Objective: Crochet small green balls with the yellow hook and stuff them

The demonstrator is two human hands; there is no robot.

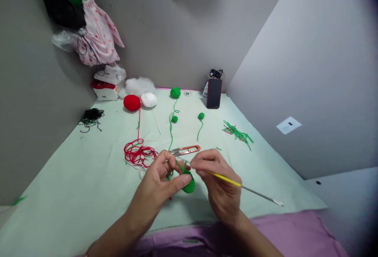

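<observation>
Green crocheted piece (189,186): small, rounded, pinched in left hand (162,178) above counter (262,178); crochet hook (226,179): yellow grip, thin metal shaft; held in right hand (221,186), exposed end slanting down rightward.

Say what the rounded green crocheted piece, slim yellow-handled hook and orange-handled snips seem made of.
Crocheted piece: matte yarn, looped stitches; fibre unclear. Hook: uniform yellow handle, probably plastic; grey shaft, glinting tip, likely metal. Snips: grey blades look metallic; orange handle, painted metal or plastic perhaps.
</observation>
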